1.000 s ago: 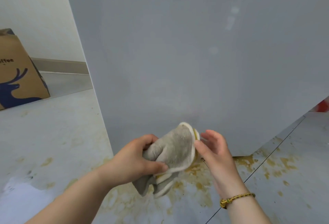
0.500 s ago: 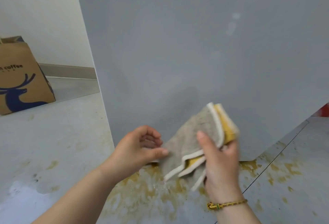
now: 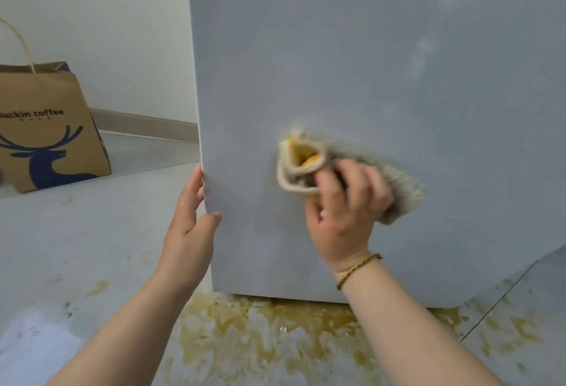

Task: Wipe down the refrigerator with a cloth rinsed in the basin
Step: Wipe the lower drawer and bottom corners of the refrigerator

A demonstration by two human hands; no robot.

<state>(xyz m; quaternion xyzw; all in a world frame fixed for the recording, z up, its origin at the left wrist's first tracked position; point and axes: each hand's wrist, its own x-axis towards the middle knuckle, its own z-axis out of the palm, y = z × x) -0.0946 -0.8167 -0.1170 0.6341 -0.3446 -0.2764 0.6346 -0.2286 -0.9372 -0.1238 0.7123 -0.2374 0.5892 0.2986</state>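
Refrigerator (image 3: 367, 64) wiping seems just under way: the right hand (image 3: 346, 214) grips the bunched cloth (image 3: 401, 189) against the refrigerator's lower middle; the left hand (image 3: 190, 226), fingers straight, braces its left edge. Most remains, I judge.

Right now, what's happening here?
A person is wiping a grey panel of the refrigerator. The right hand holds a bunched cloth against the panel, low down; the cloth is motion-blurred. The left hand rests on the panel's left edge, fingers straight. No basin is in view. Yellow-brown stains spread on the floor under the refrigerator, and a paper bag stands to the left.
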